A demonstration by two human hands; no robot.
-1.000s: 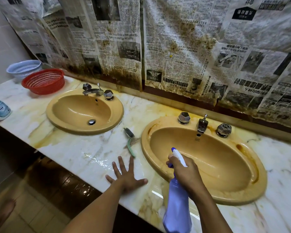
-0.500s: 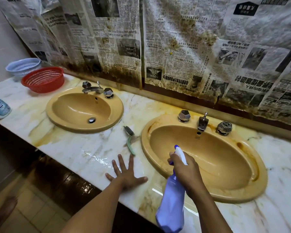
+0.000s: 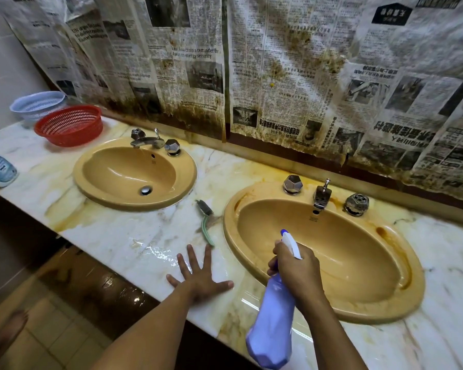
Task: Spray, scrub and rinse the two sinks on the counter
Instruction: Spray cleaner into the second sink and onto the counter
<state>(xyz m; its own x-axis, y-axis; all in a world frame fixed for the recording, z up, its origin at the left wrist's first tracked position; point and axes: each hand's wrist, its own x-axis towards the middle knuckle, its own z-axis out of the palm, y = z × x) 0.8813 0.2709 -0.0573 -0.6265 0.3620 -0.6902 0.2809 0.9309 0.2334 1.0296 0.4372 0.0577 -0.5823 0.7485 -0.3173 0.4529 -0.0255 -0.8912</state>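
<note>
Little has shifted: the spray bottle point(image 3: 271, 316) has tilted slightly. The right sink point(image 3: 385, 297) sits under its nozzle. Left hand point(image 3: 198, 279) braces on the counter point(image 3: 118, 236), fingers spread; right hand point(image 3: 297, 268) fingers clamp the trigger. Brush point(image 3: 206, 222) waits between sinks.

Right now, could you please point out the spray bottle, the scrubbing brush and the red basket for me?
spray bottle point(image 3: 271, 324), head view, on its lilac body.
scrubbing brush point(image 3: 205, 227), head view, on its green handle.
red basket point(image 3: 69, 126), head view, on its mesh wall.

2 sinks point(image 3: 134, 173) point(image 3: 324, 252), 2 baskets point(image 3: 69, 126) point(image 3: 38, 104), 1 spray bottle point(image 3: 271, 321).
</note>
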